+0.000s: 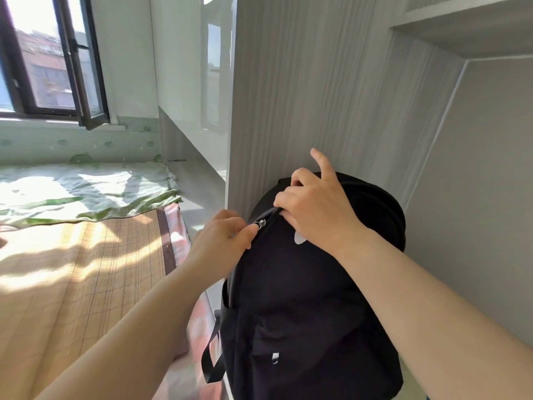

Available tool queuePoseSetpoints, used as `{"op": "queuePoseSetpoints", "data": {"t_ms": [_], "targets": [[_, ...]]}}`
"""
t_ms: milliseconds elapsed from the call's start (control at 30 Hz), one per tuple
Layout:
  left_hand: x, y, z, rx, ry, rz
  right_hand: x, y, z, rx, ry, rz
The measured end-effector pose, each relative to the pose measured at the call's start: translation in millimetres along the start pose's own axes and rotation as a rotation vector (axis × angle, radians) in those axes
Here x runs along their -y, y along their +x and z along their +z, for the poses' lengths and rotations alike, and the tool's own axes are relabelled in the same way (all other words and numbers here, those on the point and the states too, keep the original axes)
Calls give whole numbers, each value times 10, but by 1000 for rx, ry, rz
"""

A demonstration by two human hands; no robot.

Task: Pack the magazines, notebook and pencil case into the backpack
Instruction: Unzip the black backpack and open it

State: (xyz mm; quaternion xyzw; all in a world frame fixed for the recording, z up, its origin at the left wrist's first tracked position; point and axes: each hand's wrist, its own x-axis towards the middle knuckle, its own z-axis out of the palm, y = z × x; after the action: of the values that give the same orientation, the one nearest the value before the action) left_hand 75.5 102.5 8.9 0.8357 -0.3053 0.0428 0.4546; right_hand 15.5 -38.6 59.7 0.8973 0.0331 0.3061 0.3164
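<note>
A black backpack (pixel 302 298) stands upright against a pale wood-grain cabinet side, its front pocket facing me. My left hand (pixel 222 241) pinches the metal zipper pull (pixel 261 224) on the upper left curve of the bag. My right hand (pixel 314 206) presses down on the top of the backpack beside the zipper, gripping the fabric with the forefinger raised. No magazines, notebook or pencil case are in view.
The wood-grain cabinet panel (pixel 317 96) rises right behind the bag, with a shelf (pixel 473 27) overhead at the right. A bed with a bamboo mat (pixel 86 269) and a green floral quilt (pixel 86 189) lies to the left, under a window (pixel 49 59).
</note>
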Motion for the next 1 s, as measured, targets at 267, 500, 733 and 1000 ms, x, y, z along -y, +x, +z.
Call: {"op": "queuePoseSetpoints", "data": {"t_ms": [267,500,733,1000], "targets": [[551,-390,158,177,-55,-142,-297,30,48,-44,207,126],[779,-469,264,369,154,-280,-361,42,139,55,167,118],[589,-359,145,112,180,-211,-298,-230,243,18,288,279],[106,38,209,24,168,110,-299,-434,221,-310,331,338]]}}
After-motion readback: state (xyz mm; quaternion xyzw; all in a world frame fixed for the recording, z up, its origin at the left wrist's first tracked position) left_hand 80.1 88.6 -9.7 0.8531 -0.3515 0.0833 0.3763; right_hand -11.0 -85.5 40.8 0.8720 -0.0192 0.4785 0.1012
